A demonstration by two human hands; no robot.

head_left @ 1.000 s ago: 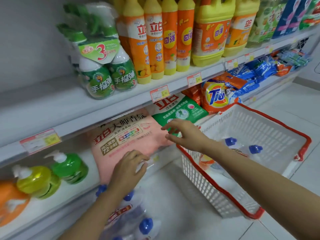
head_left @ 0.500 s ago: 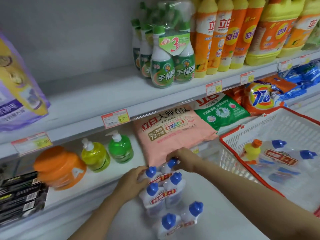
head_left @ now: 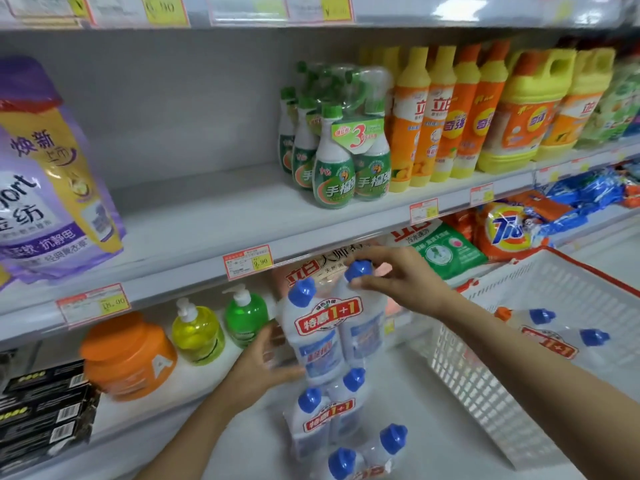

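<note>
A twin pack of white bottles with blue caps (head_left: 332, 327), banded by a red "1+1" label, is lifted upright in front of the lower shelf. My right hand (head_left: 398, 275) pinches the blue cap of the pack's right bottle from above. My left hand (head_left: 266, 362) grips the pack's lower left side. Two more twin packs (head_left: 329, 420) stand on the floor below it. A white basket with a red rim (head_left: 491, 393) stands at the right and holds another such pack (head_left: 554, 337) lying down.
The lower shelf carries a pink detergent bag (head_left: 304, 275) behind the lifted pack, green (head_left: 246, 317) and yellow (head_left: 197, 334) pump bottles, an orange tub (head_left: 128, 355) and black boxes (head_left: 41, 410). Green spray bottles (head_left: 343, 161) and orange dish-soap bottles (head_left: 443, 126) fill the shelf above.
Both hands have lifted one twin pack from the group on the floor up to shelf height. The camera has tilted up and drawn closer to the shelves.
</note>
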